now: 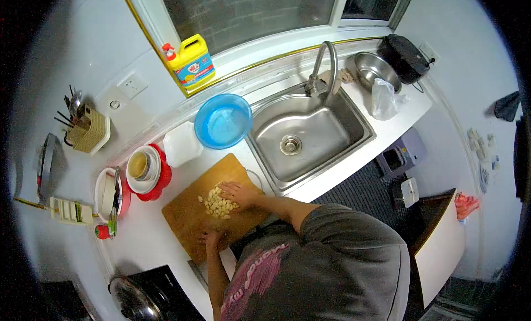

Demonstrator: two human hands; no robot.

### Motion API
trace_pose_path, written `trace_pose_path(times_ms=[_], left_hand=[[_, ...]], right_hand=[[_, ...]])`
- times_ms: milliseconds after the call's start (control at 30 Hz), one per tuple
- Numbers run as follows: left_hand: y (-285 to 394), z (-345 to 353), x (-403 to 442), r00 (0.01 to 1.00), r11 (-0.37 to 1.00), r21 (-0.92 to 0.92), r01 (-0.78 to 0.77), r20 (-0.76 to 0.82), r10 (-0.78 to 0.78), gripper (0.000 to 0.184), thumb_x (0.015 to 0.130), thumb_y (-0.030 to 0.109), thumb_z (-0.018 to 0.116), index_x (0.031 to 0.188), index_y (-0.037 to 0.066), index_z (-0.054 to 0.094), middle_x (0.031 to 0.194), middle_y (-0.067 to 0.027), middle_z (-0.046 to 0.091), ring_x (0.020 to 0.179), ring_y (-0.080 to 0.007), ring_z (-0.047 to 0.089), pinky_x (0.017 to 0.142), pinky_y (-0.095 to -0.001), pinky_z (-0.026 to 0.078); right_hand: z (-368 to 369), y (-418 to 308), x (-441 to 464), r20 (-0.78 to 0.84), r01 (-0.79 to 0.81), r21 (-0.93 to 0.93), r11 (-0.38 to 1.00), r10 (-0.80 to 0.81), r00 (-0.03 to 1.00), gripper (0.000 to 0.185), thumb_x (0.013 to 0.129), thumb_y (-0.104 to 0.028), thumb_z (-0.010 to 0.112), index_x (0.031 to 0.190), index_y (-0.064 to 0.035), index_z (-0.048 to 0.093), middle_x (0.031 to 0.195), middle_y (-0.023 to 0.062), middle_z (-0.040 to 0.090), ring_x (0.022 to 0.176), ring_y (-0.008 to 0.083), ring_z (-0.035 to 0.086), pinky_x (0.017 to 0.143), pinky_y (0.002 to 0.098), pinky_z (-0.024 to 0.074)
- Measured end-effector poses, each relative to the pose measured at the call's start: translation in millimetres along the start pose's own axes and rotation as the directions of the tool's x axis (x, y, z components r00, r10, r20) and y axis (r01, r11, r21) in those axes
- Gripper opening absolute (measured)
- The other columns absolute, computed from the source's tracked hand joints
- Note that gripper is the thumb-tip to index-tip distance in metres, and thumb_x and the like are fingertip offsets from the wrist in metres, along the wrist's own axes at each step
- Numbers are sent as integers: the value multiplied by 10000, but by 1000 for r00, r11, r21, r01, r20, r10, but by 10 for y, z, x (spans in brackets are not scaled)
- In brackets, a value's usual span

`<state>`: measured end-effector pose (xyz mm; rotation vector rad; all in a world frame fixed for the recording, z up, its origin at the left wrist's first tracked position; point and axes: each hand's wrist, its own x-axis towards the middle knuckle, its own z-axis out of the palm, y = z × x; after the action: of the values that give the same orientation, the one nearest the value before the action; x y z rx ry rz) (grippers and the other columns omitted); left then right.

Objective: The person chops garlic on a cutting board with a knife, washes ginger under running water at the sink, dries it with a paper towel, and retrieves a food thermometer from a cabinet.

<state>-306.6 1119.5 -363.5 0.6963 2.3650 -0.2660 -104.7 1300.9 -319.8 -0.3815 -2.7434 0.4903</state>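
Unreadable label (193, 71) on yellow jug (193, 44), unclear lettering (257, 277) on grey shirt (343, 265)

The cloves (219, 205), pale cream and garlic-like, lie in a loose cluster near the middle of the board (185, 218), many touching or overlapping, one just apart at the side. The board, yellow-brown, plain and roughly rectangular, lies flat on the white counter (138, 232).

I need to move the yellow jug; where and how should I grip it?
The yellow jug: probably by its loop handle, from the front and above. It stands upright, the handle arching over its top and the red cap off to one side.
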Motion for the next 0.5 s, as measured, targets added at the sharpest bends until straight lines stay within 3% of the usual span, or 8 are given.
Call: trace_pose_path(times_ms=[500], left_hand=[[-26,28,-13,1000,1000,-6,-16,-3,16,1242,626,727,603,1432,56,-62,1404,-338,-209,1247,-582,-193,942,-745,31]], right_hand=[[167,27,-8,-54,-13,40,999,15,998,815,785,-574,554,1382,-76,311,1456,205,203,1340,365,203,1092,479,170]])
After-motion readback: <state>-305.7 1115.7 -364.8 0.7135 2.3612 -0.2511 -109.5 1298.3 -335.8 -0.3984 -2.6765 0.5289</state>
